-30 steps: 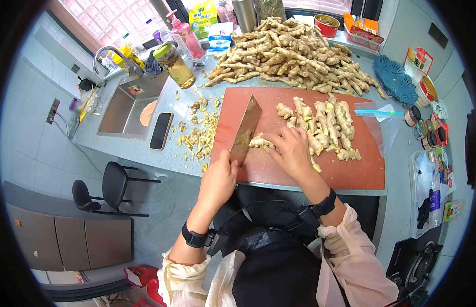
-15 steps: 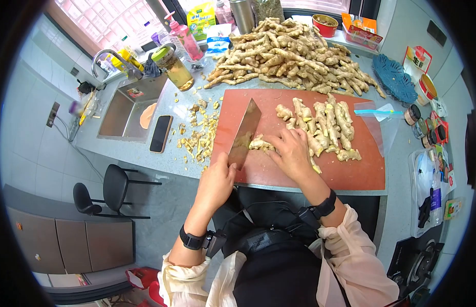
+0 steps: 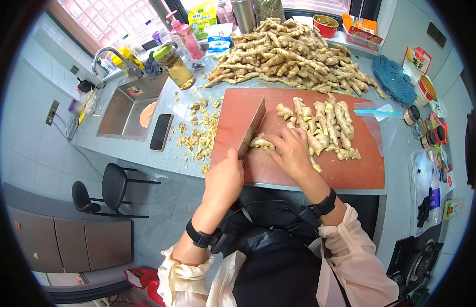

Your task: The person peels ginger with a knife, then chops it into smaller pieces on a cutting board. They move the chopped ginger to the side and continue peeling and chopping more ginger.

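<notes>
My left hand (image 3: 225, 176) is wrapped round the handle of a cleaver (image 3: 252, 128), its blade upright and pointing away from me. Just right of the blade, a short piece of ginger (image 3: 260, 141) lies on the reddish-brown cutting board (image 3: 345, 176). The fingers of my right hand (image 3: 290, 151) press that piece down from its right end. Several ginger roots (image 3: 327, 120) lie side by side on the board, beyond and to the right of my right hand.
A big heap of ginger (image 3: 284, 59) stands behind the board. Ginger trimmings (image 3: 199, 133) and a phone (image 3: 161, 132) lie to the left, near the sink (image 3: 125, 115). A clear zip bag (image 3: 379, 128) overlaps the board's right edge; a blue dish (image 3: 394, 79) sits beyond.
My left hand has shifted slightly right and turned the cleaver, so its blade now shows more edge-on, close to the ginger piece. My right hand has hardly moved.
</notes>
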Demonstrator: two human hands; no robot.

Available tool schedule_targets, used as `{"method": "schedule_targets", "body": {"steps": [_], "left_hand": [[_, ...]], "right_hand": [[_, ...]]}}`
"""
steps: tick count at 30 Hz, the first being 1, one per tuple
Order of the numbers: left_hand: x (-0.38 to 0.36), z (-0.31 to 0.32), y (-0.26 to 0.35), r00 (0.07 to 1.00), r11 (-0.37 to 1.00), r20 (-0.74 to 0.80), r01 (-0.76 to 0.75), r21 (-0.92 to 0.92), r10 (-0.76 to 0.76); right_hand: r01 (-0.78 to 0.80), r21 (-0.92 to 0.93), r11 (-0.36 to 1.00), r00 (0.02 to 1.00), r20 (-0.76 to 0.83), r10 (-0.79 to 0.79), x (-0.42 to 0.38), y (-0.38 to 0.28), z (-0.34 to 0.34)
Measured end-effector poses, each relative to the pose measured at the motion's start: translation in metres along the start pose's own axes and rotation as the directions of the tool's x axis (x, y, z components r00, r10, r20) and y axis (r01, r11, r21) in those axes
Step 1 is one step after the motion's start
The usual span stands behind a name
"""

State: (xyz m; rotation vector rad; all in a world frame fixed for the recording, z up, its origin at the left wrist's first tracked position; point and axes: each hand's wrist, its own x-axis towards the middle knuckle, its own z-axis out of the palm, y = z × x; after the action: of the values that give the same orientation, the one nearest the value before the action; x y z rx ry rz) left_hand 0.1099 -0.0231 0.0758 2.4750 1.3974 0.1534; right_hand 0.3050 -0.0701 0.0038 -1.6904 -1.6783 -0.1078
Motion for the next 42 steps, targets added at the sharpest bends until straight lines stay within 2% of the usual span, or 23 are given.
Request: {"method": "schedule_targets", "body": {"steps": [5,8,10,11,13,19,26,28,31,37,42], "left_hand": [[0.009,0.0,-0.002,0.999,0.999,0.008,0.041,0.001,-0.041],[0.008,-0.001,-0.016,0.998,0.997,-0.065,-0.014,-0.081,0.008],[0.005,-0.004,-0.02,0.996,0.976,-0.092,-0.032,-0.216,0.012],[0.005,-0.007,-0.019,0.996,0.976,-0.091,-0.032,-0.216,0.012],[0.003,-0.012,-0.016,0.998,0.957,0.021,0.062,-0.285,-0.059],[0.004,-0.007,-0.02,1.0,0.95,0.004,0.031,-0.31,-0.031],[0.004,-0.009,-0.018,0.999,0.962,0.026,0.038,-0.272,-0.032],[0.003,-0.008,-0.016,0.999,0.982,-0.034,-0.027,-0.189,0.021],[0.002,-0.013,-0.009,1.0,0.994,-0.005,-0.031,-0.101,0.03],[0.004,-0.009,-0.012,0.997,0.992,-0.025,-0.076,-0.1,0.074],[0.008,0.001,-0.005,0.999,0.997,0.006,-0.04,-0.065,0.041]], "right_hand": [[0.002,0.006,1.0,1.0,-0.007,-0.002,-0.001,0.001,0.001],[-0.004,0.007,1.0,1.0,0.002,0.004,-0.001,0.002,0.001],[-0.003,0.007,1.0,1.0,-0.003,0.003,-0.001,0.002,0.001],[-0.003,0.007,1.0,1.0,-0.002,0.003,-0.001,0.001,0.0],[-0.003,0.006,1.0,1.0,0.0,0.003,-0.001,0.001,0.001],[-0.019,0.022,1.0,1.0,0.012,0.019,-0.001,0.001,0.0],[0.003,0.021,1.0,1.0,-0.017,-0.002,-0.001,0.002,0.002],[0.003,0.016,1.0,1.0,-0.02,-0.002,-0.001,0.002,0.002],[-0.024,0.017,1.0,1.0,0.021,0.024,0.0,0.0,0.0],[-0.02,0.02,1.0,1.0,0.009,0.02,0.001,-0.001,0.001],[-0.014,0.0,1.0,1.0,0.006,0.014,0.0,0.001,0.003]]}}
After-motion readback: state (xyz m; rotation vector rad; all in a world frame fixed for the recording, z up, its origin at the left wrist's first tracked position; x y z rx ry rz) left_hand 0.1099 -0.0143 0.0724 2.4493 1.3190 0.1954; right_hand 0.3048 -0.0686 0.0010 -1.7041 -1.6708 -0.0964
